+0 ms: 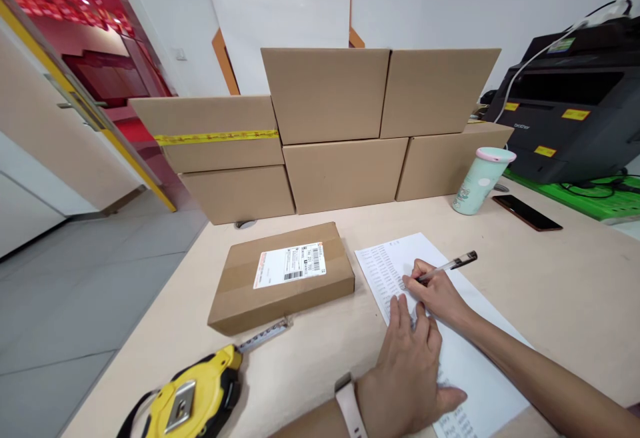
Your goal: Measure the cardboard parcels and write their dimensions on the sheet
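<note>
My right hand point(439, 291) is closed around a pen point(457, 261), its tip down at the sheet of paper point(480, 358). Rows of small handwriting cover the left part of the sheet. Flat on the paper lies my left hand point(411, 358), fingers stretched out, with a pale watch band on its wrist. A flat cardboard parcel point(240, 285) with a white shipping label point(290, 265) rests to the left of the paper. Nearer to me is a yellow and black tape measure point(203, 391), a short length of its blade pulled out towards the parcel.
Larger cardboard boxes point(345, 175) are stacked along the back of the table point(575, 305). A mint-green tumbler point(481, 181) and a dark phone point(527, 213) stand and lie at the back right. Behind them is a black printer point(565, 111). A doorway opens at the left.
</note>
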Demonstrator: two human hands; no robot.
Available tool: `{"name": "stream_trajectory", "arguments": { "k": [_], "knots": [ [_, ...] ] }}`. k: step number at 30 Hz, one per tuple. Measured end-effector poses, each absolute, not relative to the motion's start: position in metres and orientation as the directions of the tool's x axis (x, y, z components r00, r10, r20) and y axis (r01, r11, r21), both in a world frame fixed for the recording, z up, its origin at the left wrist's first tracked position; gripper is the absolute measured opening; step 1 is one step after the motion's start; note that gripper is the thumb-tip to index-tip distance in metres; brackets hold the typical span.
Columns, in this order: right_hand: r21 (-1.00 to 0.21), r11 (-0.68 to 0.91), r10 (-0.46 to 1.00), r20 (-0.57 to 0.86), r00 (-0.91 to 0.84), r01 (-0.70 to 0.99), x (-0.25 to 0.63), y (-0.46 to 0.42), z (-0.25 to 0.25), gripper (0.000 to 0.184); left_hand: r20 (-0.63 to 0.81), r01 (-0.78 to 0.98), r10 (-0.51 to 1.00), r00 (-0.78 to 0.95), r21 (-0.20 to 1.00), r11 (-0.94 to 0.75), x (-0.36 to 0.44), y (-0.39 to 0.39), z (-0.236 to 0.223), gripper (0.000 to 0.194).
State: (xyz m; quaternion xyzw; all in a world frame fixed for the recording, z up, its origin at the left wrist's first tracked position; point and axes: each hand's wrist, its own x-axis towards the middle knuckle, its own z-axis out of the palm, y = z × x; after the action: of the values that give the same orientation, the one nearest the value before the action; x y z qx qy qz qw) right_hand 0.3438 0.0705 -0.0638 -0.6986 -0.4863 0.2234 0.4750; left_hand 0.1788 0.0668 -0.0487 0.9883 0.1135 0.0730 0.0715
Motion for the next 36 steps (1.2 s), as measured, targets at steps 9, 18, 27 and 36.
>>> {"name": "stream_trajectory", "arguments": {
  "k": [9,18,27,36],
  "knots": [
    [-0.89,-0.091,0.89,0.129,0.438,0.447,0.3426,0.0703,-0.0608,0.027,0.132,0.217,0.242,0.961,0.179,-0.96,0.1775,0.0651,-0.0521,0.089],
    [-0.882,-0.107,0.887,0.125,0.444,0.46,0.343,0.0711,-0.0615,0.026,0.139,0.207,0.226,0.964,0.136,-0.969,0.1783,0.066,-0.0504,0.089],
    [-0.875,-0.09,0.874,0.16,0.459,0.476,0.3446,0.0721,-0.0633,0.026,0.179,0.218,0.231,0.956,0.09,-0.972,0.1772,0.0647,-0.0532,0.088],
    [-0.878,-0.08,0.879,0.161,0.449,0.472,0.3448,0.0725,-0.0644,0.026,0.144,0.217,0.229,0.963,0.095,-0.971,0.1796,0.0661,-0.0525,0.09]
  ]
}}
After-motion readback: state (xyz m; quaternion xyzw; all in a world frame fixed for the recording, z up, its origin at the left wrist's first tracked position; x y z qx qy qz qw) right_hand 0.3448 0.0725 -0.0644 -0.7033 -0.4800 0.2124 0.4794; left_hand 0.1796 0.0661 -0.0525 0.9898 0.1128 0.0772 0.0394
